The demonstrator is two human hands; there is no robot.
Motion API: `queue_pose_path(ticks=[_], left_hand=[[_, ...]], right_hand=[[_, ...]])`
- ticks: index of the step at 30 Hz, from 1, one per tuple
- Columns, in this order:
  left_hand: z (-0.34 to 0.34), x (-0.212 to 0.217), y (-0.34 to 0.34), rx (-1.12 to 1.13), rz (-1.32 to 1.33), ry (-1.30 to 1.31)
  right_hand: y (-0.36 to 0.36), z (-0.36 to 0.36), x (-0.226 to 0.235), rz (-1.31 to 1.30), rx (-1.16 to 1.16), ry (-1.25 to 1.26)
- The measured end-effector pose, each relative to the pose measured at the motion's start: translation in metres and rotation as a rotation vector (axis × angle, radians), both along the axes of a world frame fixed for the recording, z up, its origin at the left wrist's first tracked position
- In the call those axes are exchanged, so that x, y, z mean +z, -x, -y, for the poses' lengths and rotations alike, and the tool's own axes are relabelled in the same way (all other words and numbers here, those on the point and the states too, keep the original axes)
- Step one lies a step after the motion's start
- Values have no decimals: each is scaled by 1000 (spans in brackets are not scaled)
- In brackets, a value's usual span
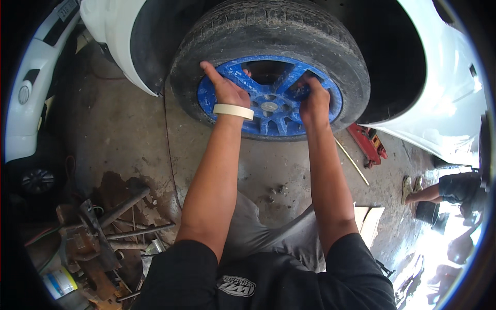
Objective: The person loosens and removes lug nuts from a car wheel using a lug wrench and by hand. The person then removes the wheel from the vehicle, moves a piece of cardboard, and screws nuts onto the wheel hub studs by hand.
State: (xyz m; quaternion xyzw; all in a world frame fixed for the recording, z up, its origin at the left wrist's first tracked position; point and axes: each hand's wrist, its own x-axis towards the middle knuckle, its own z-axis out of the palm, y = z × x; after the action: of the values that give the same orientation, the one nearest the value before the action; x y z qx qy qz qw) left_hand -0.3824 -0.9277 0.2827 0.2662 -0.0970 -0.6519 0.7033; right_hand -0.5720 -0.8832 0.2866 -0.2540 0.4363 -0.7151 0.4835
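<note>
A car wheel (268, 39) with a dusty black tyre and a scuffed blue rim (267, 95) stands in front of me, at the wheel arch of a white car (444, 77). My left hand (230, 93) grips the rim's left side, fingers hooked through a gap behind a spoke and thumb stretched up to the tyre sidewall. A cream band (233, 111) circles that wrist. On the right side, my right hand (315, 103) is curled round a spoke, its fingertips partly hidden in the opening. The silver centre cap (268, 107) shows between both hands.
Right of the wheel are a red floor jack (368, 145) and a thin pale rod (352, 161). Several small dark pieces (279, 191) lie below it. Metal scrap (98, 243) and a tub (59, 283) sit lower left. Another person (447, 189) is far right.
</note>
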Motion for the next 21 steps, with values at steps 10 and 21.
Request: queue_pose_path(ticks=[10,21], left_hand=[[-78,-4,-14,-42,5,-41],[-195,11,-16,-7,224,-143]], right_hand=[[-12,-87,-21,13,-36,36],[-4,-174,-21,215,76,-169]])
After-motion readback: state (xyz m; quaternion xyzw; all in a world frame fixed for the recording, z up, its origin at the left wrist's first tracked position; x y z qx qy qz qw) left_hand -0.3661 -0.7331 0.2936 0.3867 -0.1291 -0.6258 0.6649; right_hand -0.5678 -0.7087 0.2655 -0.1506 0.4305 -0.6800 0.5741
